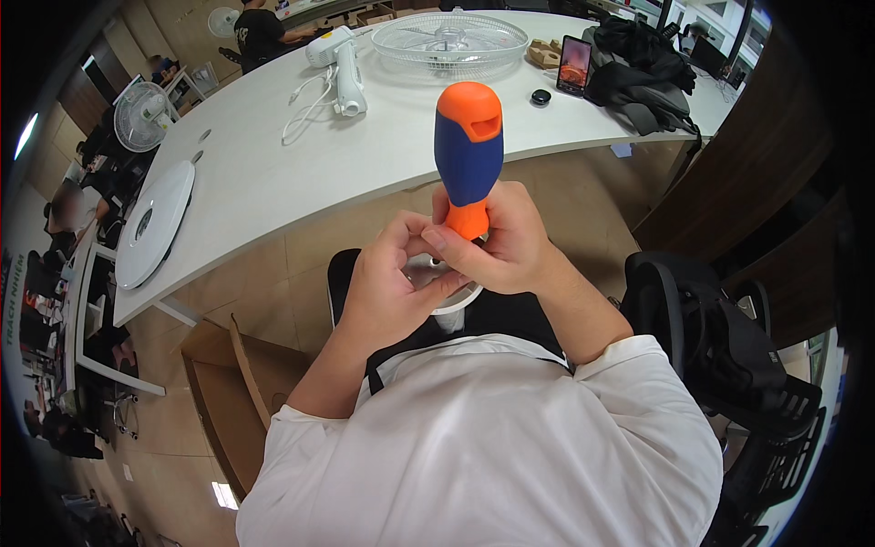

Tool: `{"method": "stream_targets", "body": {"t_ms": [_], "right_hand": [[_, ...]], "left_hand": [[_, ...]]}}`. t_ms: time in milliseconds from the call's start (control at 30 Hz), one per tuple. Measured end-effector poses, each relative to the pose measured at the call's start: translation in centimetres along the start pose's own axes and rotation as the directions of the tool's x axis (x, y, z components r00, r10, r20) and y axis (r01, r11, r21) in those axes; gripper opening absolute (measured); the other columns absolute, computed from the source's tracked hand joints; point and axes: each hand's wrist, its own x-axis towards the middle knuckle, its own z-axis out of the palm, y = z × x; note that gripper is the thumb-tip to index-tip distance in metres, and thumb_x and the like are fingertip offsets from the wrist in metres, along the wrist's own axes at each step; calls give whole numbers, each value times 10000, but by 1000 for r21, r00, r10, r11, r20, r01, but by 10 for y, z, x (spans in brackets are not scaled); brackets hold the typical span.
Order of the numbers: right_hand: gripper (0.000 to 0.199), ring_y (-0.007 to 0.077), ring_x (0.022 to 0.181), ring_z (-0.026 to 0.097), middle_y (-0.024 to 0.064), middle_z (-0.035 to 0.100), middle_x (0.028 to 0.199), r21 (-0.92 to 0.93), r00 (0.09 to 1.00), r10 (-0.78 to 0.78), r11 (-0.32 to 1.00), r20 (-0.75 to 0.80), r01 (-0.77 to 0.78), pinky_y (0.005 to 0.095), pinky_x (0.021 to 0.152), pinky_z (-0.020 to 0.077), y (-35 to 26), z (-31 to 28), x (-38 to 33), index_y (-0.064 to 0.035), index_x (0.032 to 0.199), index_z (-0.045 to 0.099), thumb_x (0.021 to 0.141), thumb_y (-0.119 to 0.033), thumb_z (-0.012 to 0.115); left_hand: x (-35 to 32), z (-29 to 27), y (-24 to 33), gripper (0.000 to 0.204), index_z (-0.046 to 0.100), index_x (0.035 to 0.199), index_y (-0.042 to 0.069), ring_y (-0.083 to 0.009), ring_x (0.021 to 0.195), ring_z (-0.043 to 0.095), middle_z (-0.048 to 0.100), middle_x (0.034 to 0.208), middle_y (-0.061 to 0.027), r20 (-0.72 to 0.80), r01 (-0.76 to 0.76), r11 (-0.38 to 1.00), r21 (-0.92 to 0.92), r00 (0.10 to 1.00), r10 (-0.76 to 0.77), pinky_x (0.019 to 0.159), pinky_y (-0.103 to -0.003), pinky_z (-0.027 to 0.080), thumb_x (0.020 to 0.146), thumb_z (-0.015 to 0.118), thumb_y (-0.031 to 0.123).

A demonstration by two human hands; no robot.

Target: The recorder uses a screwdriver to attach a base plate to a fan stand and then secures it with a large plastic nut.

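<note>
A screwdriver (468, 164) with a thick blue and orange handle stands upright in front of my chest, handle end up. My right hand (506, 239) is closed around its orange collar, with the thumb across the front. Just below and to the left, my left hand (387, 284) curls its fingers and thumb about a white round part (451, 319) at my lap. Only bits of that part show between and beneath my hands. The screwdriver's tip is hidden by my fingers.
A white table (255, 191) curves ahead. On it lie a white fan body with cord (346, 77), a wire fan guard (447, 46), a phone (574, 66), a dark bag (638, 73) and a round white base (155, 223). An open cardboard box (228, 392) stands left; a chair (720, 337), right.
</note>
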Motion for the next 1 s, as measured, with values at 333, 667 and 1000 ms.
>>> {"method": "stream_targets", "body": {"t_ms": [333, 667, 1000], "right_hand": [[390, 192, 997, 700, 98, 714, 1039, 621, 986, 141, 766, 92, -168, 366, 924, 567, -36, -28, 52, -3, 1383, 622, 1075, -239, 584], [270, 104, 890, 699, 24, 725, 961, 73, 996, -81, 994, 22, 79, 249, 736, 564, -39, -38, 83, -43, 976, 695, 843, -188, 882], [243, 102, 739, 701, 48, 689, 878, 465, 991, 97, 876, 91, -129, 251, 571, 532, -59, -15, 78, -62, 993, 559, 919, -87, 789]], "left_hand": [[4, 0, -3, 142, 733, 891, 53, -248, 870, 731, 776, 898, -54, 37, -118, 983, 144, 993, 113, 931, -391, 501, 800, 838, 25], [6, -6, 6, 111, 772, 957, 39, -235, 879, 715, 772, 912, -63, 136, -247, 933, 263, 967, 218, 939, -403, 495, 850, 801, 46], [-3, -6, -1, 201, 805, 1037, 63, -199, 941, 681, 776, 905, -39, 65, 52, 995, 85, 996, -58, 922, -382, 495, 838, 836, 63]]}}
